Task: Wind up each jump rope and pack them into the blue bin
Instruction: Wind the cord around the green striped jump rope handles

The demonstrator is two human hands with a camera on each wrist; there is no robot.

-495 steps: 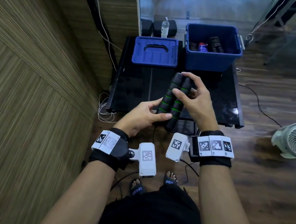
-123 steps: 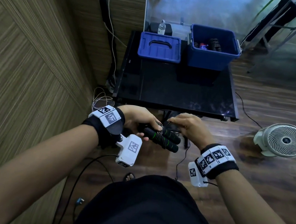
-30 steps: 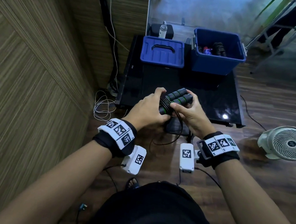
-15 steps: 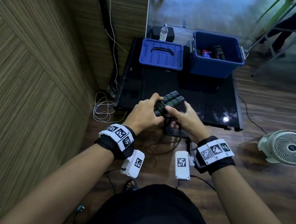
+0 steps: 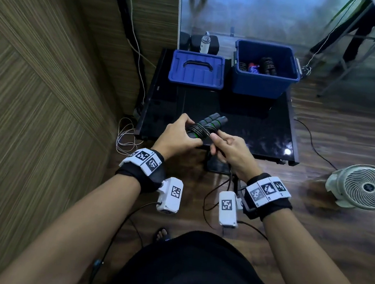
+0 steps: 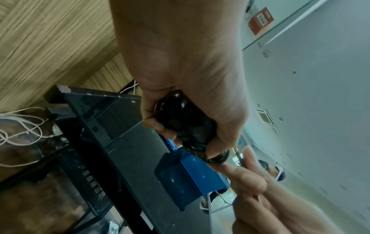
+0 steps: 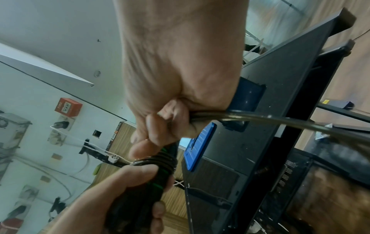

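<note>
Just above the near edge of the black table (image 5: 263,136), the left hand (image 5: 178,136) has its fingers curled tight around the two handles (image 5: 209,123) of a jump rope, held side by side. A few loops of cord (image 5: 200,129) already sit around them. The right hand (image 5: 229,148) pinches the loose cord next to the loops, and the rest hangs down toward the floor (image 5: 312,224) in a slack curl.

The loops could slide off the ends of the handles if the left hand lets go a little — they look snug, not tied. The hanging cord could catch on the table's edge or on a wrist camera wire, and a tug would pull the loops open.

Farther back, the lid (image 5: 197,70) lies at the far left corner. The blue bin (image 5: 257,84) stands at the far right corner, open, with other wound ropes (image 5: 267,64) inside — a loose bundle dropped there might spring apart.
</note>
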